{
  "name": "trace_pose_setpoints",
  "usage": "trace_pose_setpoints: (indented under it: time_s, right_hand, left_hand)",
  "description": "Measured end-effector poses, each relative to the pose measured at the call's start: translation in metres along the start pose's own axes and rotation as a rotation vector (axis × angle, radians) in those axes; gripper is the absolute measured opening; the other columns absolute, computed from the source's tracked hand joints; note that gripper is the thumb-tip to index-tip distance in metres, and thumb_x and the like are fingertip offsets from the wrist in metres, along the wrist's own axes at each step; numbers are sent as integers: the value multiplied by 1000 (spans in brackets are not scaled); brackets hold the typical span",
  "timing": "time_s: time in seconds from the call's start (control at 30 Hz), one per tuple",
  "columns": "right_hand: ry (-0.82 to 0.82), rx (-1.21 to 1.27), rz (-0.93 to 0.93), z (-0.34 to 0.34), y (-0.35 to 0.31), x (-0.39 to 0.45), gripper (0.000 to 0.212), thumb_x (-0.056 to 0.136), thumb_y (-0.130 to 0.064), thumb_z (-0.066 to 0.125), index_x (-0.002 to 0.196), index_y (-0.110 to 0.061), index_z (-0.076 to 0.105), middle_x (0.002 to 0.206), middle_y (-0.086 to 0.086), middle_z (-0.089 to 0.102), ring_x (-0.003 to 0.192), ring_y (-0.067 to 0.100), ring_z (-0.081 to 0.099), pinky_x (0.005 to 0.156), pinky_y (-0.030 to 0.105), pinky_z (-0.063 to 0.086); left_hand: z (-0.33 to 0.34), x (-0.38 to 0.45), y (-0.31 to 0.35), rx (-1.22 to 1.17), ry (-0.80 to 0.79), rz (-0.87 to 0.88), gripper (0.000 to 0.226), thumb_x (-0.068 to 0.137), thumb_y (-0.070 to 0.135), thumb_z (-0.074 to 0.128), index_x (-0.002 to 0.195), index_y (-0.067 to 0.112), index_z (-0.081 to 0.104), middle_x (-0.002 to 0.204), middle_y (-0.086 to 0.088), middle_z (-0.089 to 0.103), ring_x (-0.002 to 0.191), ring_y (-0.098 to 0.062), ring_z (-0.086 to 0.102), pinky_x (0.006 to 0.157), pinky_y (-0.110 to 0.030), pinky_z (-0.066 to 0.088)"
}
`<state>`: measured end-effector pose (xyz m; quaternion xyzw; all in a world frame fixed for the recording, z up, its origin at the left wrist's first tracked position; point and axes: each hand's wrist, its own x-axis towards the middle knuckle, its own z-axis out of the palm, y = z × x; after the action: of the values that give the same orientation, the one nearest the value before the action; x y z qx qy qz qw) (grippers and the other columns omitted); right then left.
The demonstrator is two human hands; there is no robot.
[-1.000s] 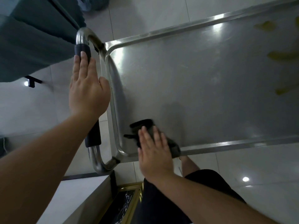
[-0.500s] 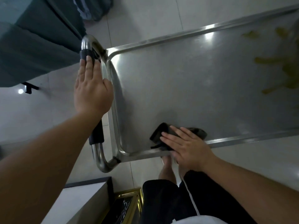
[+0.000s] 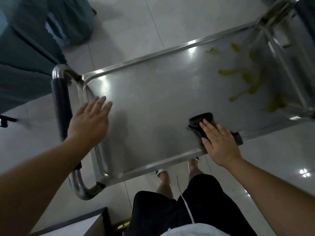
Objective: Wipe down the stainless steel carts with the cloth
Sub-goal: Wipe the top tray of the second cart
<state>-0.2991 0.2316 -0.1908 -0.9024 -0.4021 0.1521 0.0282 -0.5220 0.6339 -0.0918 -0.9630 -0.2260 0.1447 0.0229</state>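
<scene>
Stainless steel cart (image 3: 153,108) seen from above, long axis running from the handle end at lower left up toward the far end at upper right. Flat top tray with a raised rim all round. Padded handle (image 3: 60,103) bent across the left short edge. Pale floor tiles (image 3: 127,28) beneath and around; grey-green fabric (image 3: 25,48) hanging at upper left.

Yellow smears (image 3: 245,77) spread over the far right part of the tray, not yet reached by the wiping.

Left hand (image 3: 88,123) open, fingers straight, over the left edge of the tray just inside the handle; touching or hovering, cannot tell.

Right hand (image 3: 219,143) open and flat, fingers straight, pressing down on the cloth (image 3: 202,120) near the near long edge, right of the middle. Dark folded cloth, partly hidden under the palm, its longer side lying roughly along that near edge.

Step in hand, at a guess: wiping the top tray, near strip being covered. Next move likely calls for pushing the cloth away and rightward into the yellow smears, with firm pressure and perhaps the cart steadied against rolling.
</scene>
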Motion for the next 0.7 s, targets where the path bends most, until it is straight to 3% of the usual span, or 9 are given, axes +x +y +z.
trace_pose_setpoints:
  time_s: [0.1, 0.23, 0.3, 0.37, 0.47, 0.57, 0.7]
  right_hand:
    - [18, -11, 1, 2, 0, -1, 58, 104, -45, 36, 159, -25, 43, 164, -9, 38, 146, 26, 30, 118, 39, 18]
    - [31, 39, 9, 5, 1, 0, 58, 104, -45, 37, 159, -27, 42, 165, -10, 36, 151, 25, 28, 123, 37, 14]
    - [30, 56, -15, 7, 3, 0, 58, 107, -47, 34, 161, -27, 38, 167, -9, 33, 156, 25, 25, 127, 38, 10]
    - [37, 69, -53, 9, 2, -1, 58, 108, -47, 34, 162, -26, 37, 168, -9, 32, 158, 26, 22, 128, 46, 16]
    - [31, 99, -206, 10, -8, 5, 56, 109, -45, 33, 161, -27, 38, 169, -11, 30, 159, 25, 18, 125, 51, 23]
    - [-17, 74, -382, 14, 2, 9, 56, 109, -44, 29, 164, -29, 31, 171, -12, 23, 161, 20, 9, 128, 47, 17]
    - [26, 72, -282, 1, 83, 17, 58, 107, -40, 40, 163, -30, 32, 171, -14, 24, 160, 20, 16, 127, 47, 21]
  left_hand:
    - [4, 18, 65, -237, -90, -124, 61, 111, 36, 38, 169, 25, 21, 178, -3, 13, 164, -23, 10, 129, -46, 14]
    - [11, 51, 151, -433, -89, -208, 62, 110, 38, 40, 168, 26, 21, 178, -1, 12, 163, -23, 12, 129, -43, 15]
    - [18, 66, 187, -489, -66, -234, 64, 110, 39, 38, 169, 26, 18, 179, 1, 8, 164, -21, 6, 130, -42, 10]
    - [26, 82, 215, -499, -30, -271, 64, 110, 35, 36, 170, 25, 15, 179, 1, 5, 164, -18, 0, 132, -39, 2]
    - [38, 108, 242, -510, 63, -413, 62, 110, 29, 39, 170, 22, 21, 179, 0, 9, 164, -19, 3, 132, -36, -1]
    - [53, 128, 257, -551, 104, -521, 61, 111, 33, 37, 169, 23, 22, 178, 0, 13, 164, -19, 5, 132, -38, -1]
    - [68, 130, 260, -527, 158, -566, 65, 105, 41, 33, 168, 27, 25, 177, 3, 17, 164, -15, 7, 132, -36, -2]
